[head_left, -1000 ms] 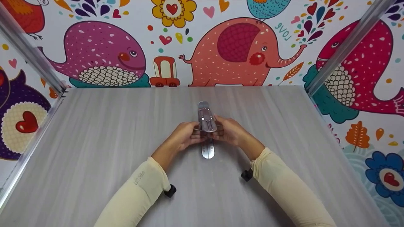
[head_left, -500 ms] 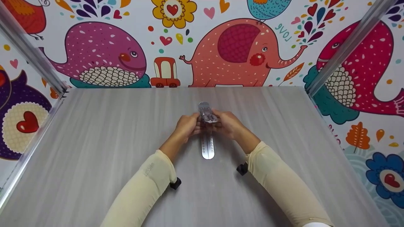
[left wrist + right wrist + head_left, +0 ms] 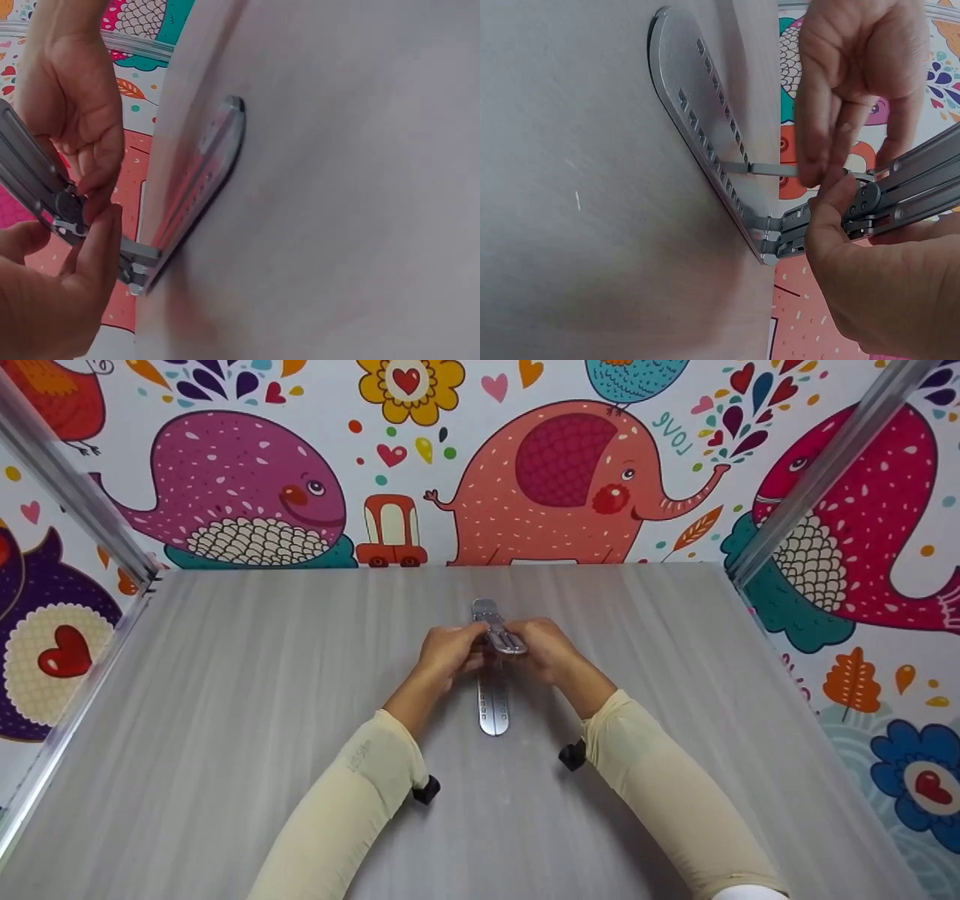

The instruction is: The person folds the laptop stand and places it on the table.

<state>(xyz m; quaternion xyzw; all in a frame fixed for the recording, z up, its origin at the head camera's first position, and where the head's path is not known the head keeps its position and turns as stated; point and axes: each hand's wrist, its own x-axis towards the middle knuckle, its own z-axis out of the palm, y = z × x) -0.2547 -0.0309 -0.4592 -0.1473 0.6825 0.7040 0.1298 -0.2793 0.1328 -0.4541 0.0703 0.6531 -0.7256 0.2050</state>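
Note:
A silver folding metal stand [image 3: 493, 709] rests on the table, its long rounded base lying flat. Two rows of small slots run along the base [image 3: 697, 105] in the right wrist view. From the base's far end a hinged arm rises to an upper plate [image 3: 506, 641], which tilts toward me. My left hand [image 3: 446, 651] grips the stand near its middle joint from the left, and my right hand [image 3: 547, 651] holds the same joint from the right. A thin strut [image 3: 772, 169] reaches from the base toward the left fingers. The fingertips partly hide the joint [image 3: 71, 206].
The table [image 3: 247, 720] has a pale wood-grain top. A wall with printed cartoon animals [image 3: 555, 487] stands behind it, and similar panels flank both sides. Metal rails [image 3: 817, 472] run along the corners.
Both hands have moved a little away from me, up along the stand. The upper plate's near end has shifted up and right and looks more foreshortened. The base has stayed in place.

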